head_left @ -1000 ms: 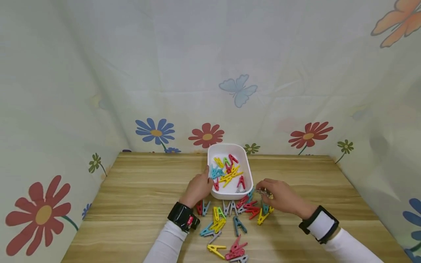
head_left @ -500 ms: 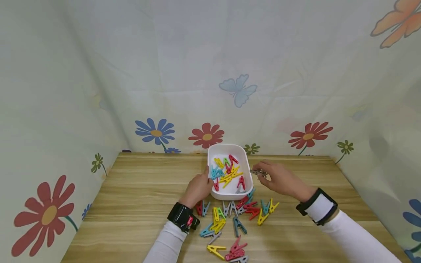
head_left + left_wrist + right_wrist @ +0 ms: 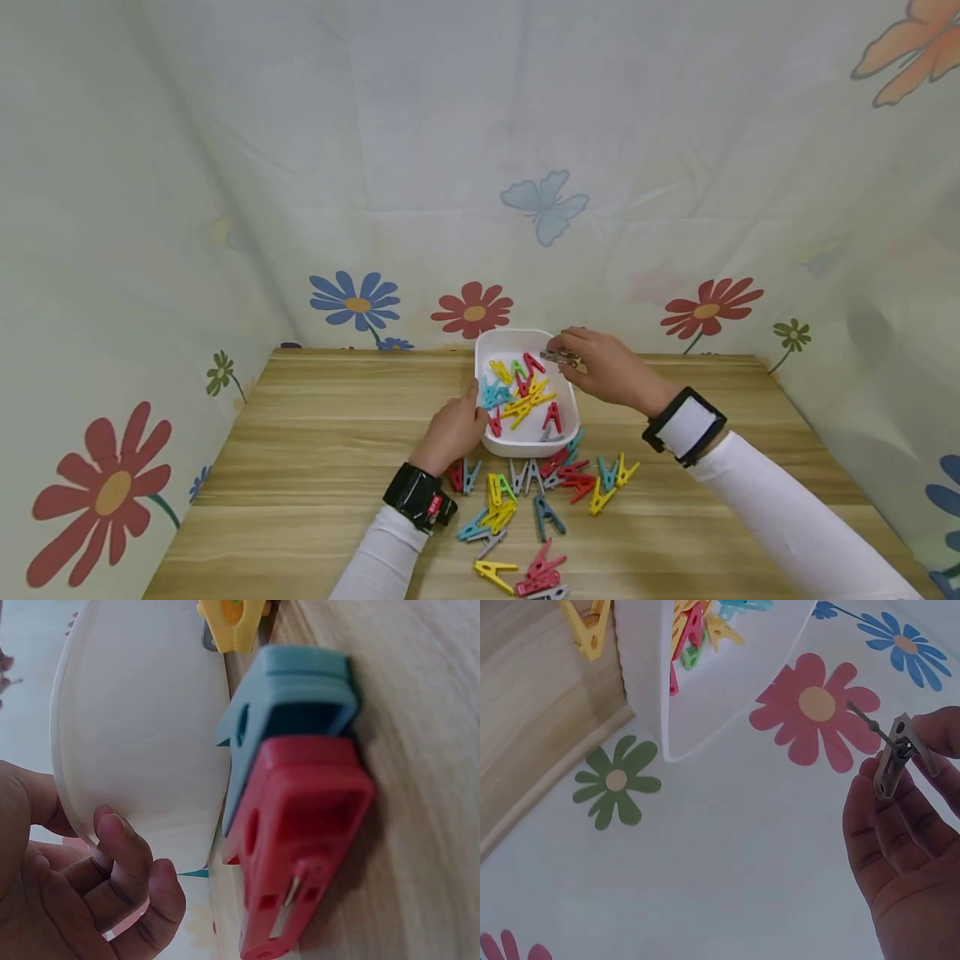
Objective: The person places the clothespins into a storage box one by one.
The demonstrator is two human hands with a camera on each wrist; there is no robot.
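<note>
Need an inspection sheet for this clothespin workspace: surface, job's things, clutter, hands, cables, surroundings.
Surface: light wooden table, grain visible.
Job's things: white plastic rectangular tub holding yellow, red, teal and green pegs; grey plastic clothespin held over the tub's far right corner.
Clutter: loose pile of coloured clothespins on the table in front of the tub; a red and a teal one lie against its wall near the left wrist camera.
Hands: left hand grips the tub's left rim; right hand pinches the grey clothespin.
Cables: nothing seen.
Surroundings: pale fabric backdrop printed with flowers and a butterfly.
</note>
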